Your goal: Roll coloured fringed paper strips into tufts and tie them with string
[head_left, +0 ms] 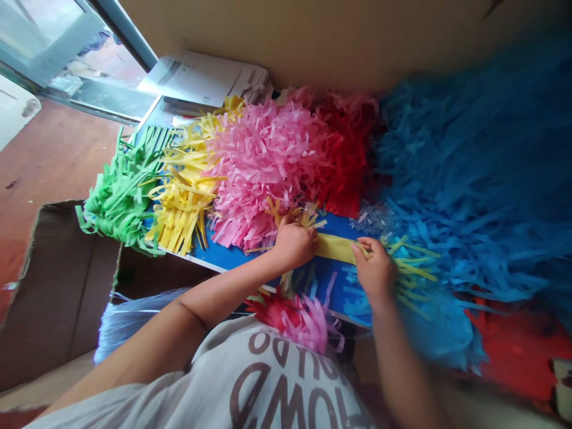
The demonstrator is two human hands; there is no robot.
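A strip of yellow fringed tissue paper is stretched flat between my two hands, just above the blue tabletop. My left hand is closed around one end, with cut fringe sticking out past the fingers. At the other end my right hand pinches the strip between thumb and fingers, and loose yellow fringe spreads out beyond it. Pink fringed paper lies piled right behind my left hand. Red and pink fringe hangs at the table's near edge, against my shirt.
Green and yellow fringed bundles lie to the left, red fringe behind. A large blue fringe heap fills the right. White stacked boards stand at the back. A cardboard box sits below left.
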